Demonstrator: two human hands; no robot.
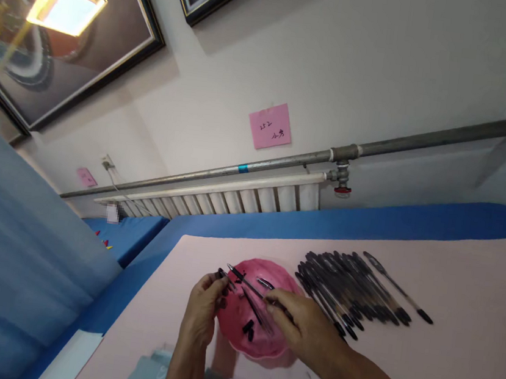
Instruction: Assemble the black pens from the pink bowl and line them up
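Over the left rim of a pink bowl (268, 345), my left hand (202, 307) is closed, its fingertips pinching a small black piece that looks like a pen cap (221, 273). My right hand (298, 324) grips a pen (246, 280) by its rear end above the bowl, the point aimed up and left toward my left fingertips. The two pieces appear close but apart. Inside the bowl lie loose pen parts (257, 313) and several short black caps (248, 327). Just right of the bowl is a pile of capped pens (352, 285) with black caps and clear barrels.
Pale pink paper (467, 283) covers the blue table (438, 219). One pen (398, 287) lies at the pile's right edge. Light blue cloth (144, 376) is at the near edge. Behind stand a radiator (242, 199) and a pipe (284, 158); a blue curtain (9, 258) hangs left.
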